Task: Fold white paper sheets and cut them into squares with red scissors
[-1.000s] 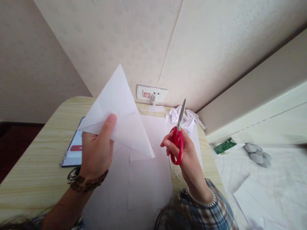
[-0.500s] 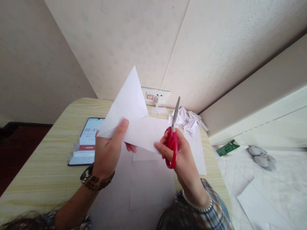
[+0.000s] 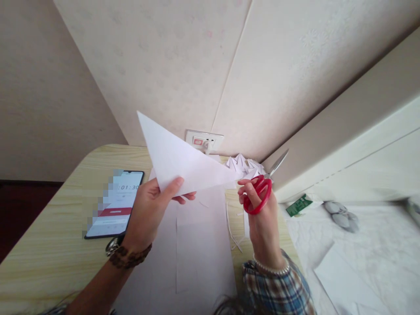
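My left hand (image 3: pixel 154 203) pinches a white sheet of paper (image 3: pixel 183 157) folded into a triangle, thumb on top and fingers beneath. The paper is held up above the table, one corner pointing up and left, another reaching right. Beside that right corner, my right hand (image 3: pixel 259 205) is closed round the red handles of a pair of scissors (image 3: pixel 263 194). Their metal blades point up and right, away from the paper, and look closed together. Below my hands, white paper sheets (image 3: pixel 200 253) lie on the table.
A phone (image 3: pixel 120 201) with a timer on screen lies at the left of the wood-grain table (image 3: pixel 42 245). Folded paper pieces (image 3: pixel 243 164) are heaped by the wall, near a socket (image 3: pixel 205 141). Thin paper strips (image 3: pixel 232 232) lie to the right. Slippers (image 3: pixel 341 215) rest on the floor.
My right hand has let go of the paper's right side and moved right with the scissors, whose blades now tilt rightward. In my left hand the paper has turned, its top corner swinging left.
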Available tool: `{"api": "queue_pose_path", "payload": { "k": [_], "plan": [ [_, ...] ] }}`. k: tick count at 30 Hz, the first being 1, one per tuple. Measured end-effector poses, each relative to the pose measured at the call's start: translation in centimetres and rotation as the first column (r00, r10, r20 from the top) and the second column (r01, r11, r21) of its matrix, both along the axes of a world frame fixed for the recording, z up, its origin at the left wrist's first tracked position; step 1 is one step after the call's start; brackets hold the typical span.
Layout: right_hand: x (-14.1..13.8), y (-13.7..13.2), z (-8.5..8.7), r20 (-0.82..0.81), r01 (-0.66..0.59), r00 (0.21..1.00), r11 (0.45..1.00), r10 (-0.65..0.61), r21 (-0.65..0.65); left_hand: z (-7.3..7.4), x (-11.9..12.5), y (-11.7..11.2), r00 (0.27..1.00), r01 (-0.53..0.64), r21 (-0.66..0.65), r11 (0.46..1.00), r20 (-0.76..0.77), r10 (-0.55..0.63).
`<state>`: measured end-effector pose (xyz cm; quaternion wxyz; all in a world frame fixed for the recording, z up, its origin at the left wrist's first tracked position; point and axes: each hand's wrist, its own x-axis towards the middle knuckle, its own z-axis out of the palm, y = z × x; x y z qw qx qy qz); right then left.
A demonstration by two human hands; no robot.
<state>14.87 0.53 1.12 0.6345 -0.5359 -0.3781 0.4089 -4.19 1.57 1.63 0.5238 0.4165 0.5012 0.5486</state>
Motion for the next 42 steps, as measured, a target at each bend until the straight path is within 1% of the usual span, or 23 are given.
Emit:
{"api": "queue_pose_path", "payload": {
  "k": [3, 7, 8, 10, 12, 14, 16, 19, 21, 23, 27, 31, 33, 35, 37, 39, 42],
  "plan": [
    [-1.1, -0.6, -0.7, -0.091, -0.028, 0.996, 0.998, 0.023, -0.051, -0.3, 0.7, -0.3, 0.993, -0.041, -0.047, 0.998, 0.104, 0.046],
    [-3.2, -1.1, -0.8, -0.164, -0.096, 0.983, 0.991, 0.079, -0.098, -0.8, 1.6, -0.8, 0.987, -0.042, -0.059, 0.997, 0.154, 0.051],
    [-3.6, -1.1, -0.6, -0.174, -0.104, 0.981, 0.99, 0.087, -0.092, -0.9, 1.7, -0.9, 0.988, -0.037, -0.06, 0.997, 0.147, 0.046],
    [-4.0, -0.8, -0.2, -0.22, -0.084, 0.973, 0.996, 0.074, -0.037, -1.0, 1.9, -1.1, 0.996, -0.013, -0.072, 0.997, 0.091, 0.02],
    [-4.0, -0.4, 0.2, -0.263, -0.053, 0.963, 0.998, 0.057, 0.023, -0.8, 2.0, -1.2, 1.0, 0.001, -0.071, 0.997, 0.006, -0.001],
    [-3.6, -0.2, 0.4, -0.267, -0.04, 0.962, 0.998, 0.051, 0.045, -0.6, 2.0, -1.3, 0.998, 0.006, -0.062, 0.998, -0.061, -0.01],
    [-3.4, -0.2, 0.4, -0.236, -0.061, 0.969, 0.998, 0.066, 0.031, -0.6, 2.0, -1.3, 0.997, -0.002, -0.06, 0.998, -0.083, -0.003],
    [-3.4, -1.0, 0.1, -0.204, -0.165, 0.967, 0.986, 0.155, -0.032, -0.8, 2.1, -1.4, 0.997, -0.036, -0.066, 0.997, -0.065, 0.031],
    [-3.8, -1.6, -0.2, -0.225, -0.232, 0.952, 0.969, 0.209, -0.08, -0.9, 2.2, -1.5, 0.997, -0.034, -0.068, 0.997, -0.073, 0.03],
    [-4.3, -2.1, -0.4, -0.26, -0.255, 0.94, 0.961, 0.219, -0.11, -0.8, 2.3, -1.6, 0.995, -0.016, -0.056, 0.998, -0.097, 0.011],
    [-4.8, -2.3, -0.4, -0.249, -0.207, 0.954, 0.968, 0.167, -0.142, -0.5, 2.4, -1.8, 0.992, 0.037, -0.041, 0.999, -0.115, -0.041],
    [-4.6, -2.1, -0.3, -0.24, -0.178, 0.961, 0.971, 0.136, -0.16, -0.7, 2.3, -1.6, 0.966, 0.189, -0.05, 0.981, -0.171, -0.194],
    [-4.3, -2.0, -0.2, -0.238, -0.155, 0.964, 0.975, 0.115, -0.159, -0.9, 2.3, -1.5, 0.95, 0.232, -0.052, 0.971, -0.2, -0.238],
    [-3.9, -1.8, -0.2, -0.229, -0.104, 0.971, 0.985, 0.07, -0.139, -1.0, 2.2, -1.5, 0.941, 0.25, -0.056, 0.967, -0.221, -0.256],
    [-3.2, -1.4, -0.1, -0.221, -0.061, 0.975, 0.992, 0.035, -0.113, -1.0, 2.1, -1.4, 0.937, 0.244, -0.077, 0.967, -0.238, -0.256],
    [-2.3, -1.0, 0.1, -0.209, -0.043, 0.978, 0.996, 0.026, -0.081, -1.1, 2.0, -1.4, 0.93, 0.248, -0.104, 0.963, -0.254, -0.267],
    [-0.7, -0.2, 0.7, -0.172, -0.027, 0.985, 0.999, 0.023, -0.02, -1.2, 1.8, -1.4, 0.89, 0.334, -0.121, 0.935, -0.287, -0.355]
  ]
}}
